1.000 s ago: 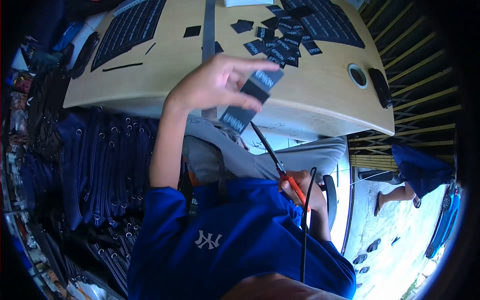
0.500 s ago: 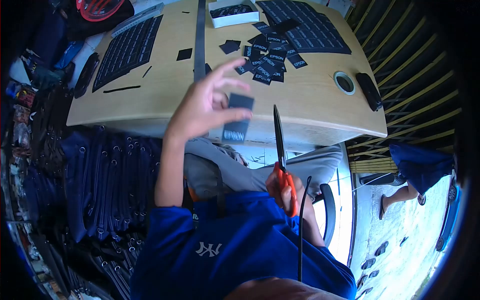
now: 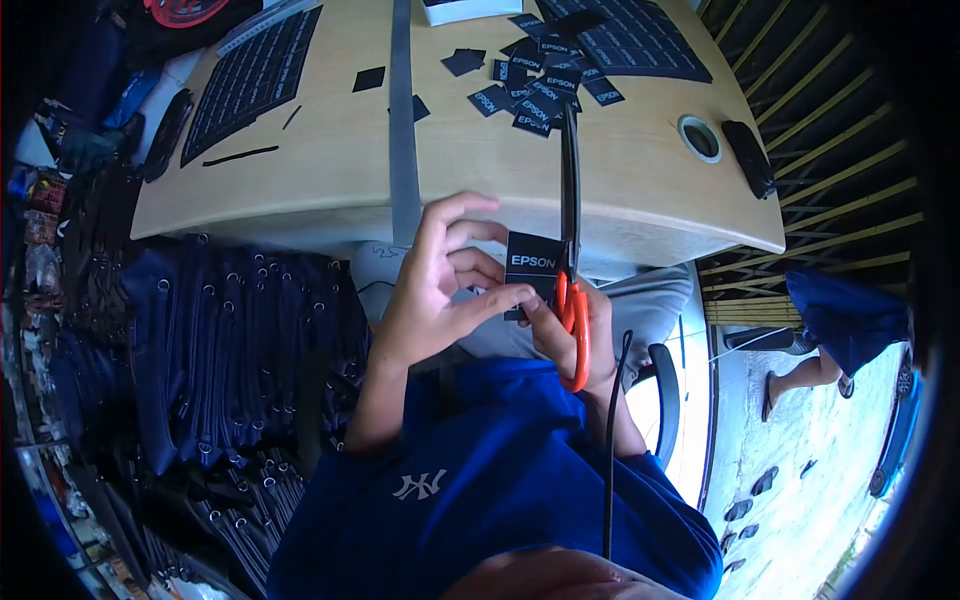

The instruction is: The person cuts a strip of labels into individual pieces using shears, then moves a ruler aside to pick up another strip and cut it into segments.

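Observation:
Between thumb and fingers, my left hand (image 3: 445,285) pinches a black EPSON label piece (image 3: 533,258), upright in front of my lap with its white lettering facing me. A thin line crosses it below the word. Orange-handled scissors (image 3: 570,200) are gripped in my right hand (image 3: 585,335), blades pointing away toward the table and looking closed. The label's right edge lies right at the blades, and my right thumb is close to its lower corner. Beyond the blade tips, a loose pile of cut EPSON labels (image 3: 540,85) lies on the table.
The wooden table (image 3: 300,185) carries label sheets (image 3: 645,45) at right and another sheet (image 3: 255,85) at left. A grey strap (image 3: 403,150) runs over its front edge. A tape roll (image 3: 699,138) and black case (image 3: 748,158) lie right. Dark blue straps (image 3: 225,350) hang at left.
My left hand has come down and right, bringing the label to the scissors. My right hand has moved slightly up and inward. The two hands now meet, and the label's lettering sits higher.

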A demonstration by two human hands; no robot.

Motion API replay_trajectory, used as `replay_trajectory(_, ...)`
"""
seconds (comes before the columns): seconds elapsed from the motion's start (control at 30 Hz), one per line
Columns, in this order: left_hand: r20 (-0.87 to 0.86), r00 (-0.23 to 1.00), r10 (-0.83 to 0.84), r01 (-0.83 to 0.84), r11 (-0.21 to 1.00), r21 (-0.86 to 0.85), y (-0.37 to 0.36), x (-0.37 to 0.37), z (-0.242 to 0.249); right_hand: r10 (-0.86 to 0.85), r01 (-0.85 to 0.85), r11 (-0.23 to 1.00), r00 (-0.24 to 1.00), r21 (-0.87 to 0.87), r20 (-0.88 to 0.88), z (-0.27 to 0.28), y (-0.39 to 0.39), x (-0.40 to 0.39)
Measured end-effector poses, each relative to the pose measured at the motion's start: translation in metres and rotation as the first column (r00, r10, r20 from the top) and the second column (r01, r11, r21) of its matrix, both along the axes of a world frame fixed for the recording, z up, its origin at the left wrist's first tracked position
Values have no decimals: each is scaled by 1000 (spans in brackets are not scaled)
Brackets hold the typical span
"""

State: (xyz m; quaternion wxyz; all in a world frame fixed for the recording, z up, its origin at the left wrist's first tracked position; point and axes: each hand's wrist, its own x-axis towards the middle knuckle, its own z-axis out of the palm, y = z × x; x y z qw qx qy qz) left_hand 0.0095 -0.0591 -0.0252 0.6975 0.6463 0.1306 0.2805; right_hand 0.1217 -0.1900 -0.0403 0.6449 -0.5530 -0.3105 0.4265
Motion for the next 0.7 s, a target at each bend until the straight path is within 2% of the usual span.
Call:
replay_trajectory(0.07,70,997,31,-38,994,99,-6,-6,-6,42,-34,993,997,-113,63,2,0,3)
replay_trajectory(0.13,52,998,30,-37,989,140,-6,-9,-9,55,-46,988,997,-144,61,5,2,1)
replay_trajectory(0.2,23,999,28,-32,973,230,-7,-11,-11,46,-46,999,998,-19,40,2,4,-3)
replay_trajectory(0.33,-26,996,87,-79,975,208,-5,-11,-6,46,-45,998,998,34,-34,-3,4,-9)
replay_trajectory(0.37,33,993,117,-121,983,136,-5,-8,-12,73,-71,995,997,70,-32,-12,2,-7)
replay_trajectory(0.4,33,992,121,-125,983,134,-2,-10,-12,101,-98,990,994,105,-29,-17,-1,-6)
replay_trajectory(0.47,-104,981,162,-158,986,50,4,-16,-11,139,-134,977,990,164,-23,-19,-4,-1)
replay_trajectory(0.5,-26,984,175,-174,984,31,6,-14,-12,208,-212,971,977,106,47,-22,-9,6)
replay_trajectory(0.53,-26,983,183,-182,983,28,9,-15,-12,281,-287,957,953,43,112,-26,-13,11)
replay_trajectory(0.6,-45,987,156,-155,987,34,16,-19,-8,285,-285,959,956,-7,65,-40,-22,14)
replay_trajectory(0.7,-75,987,143,-138,988,67,24,-25,-4,280,-273,960,937,-63,208,-52,-37,20)
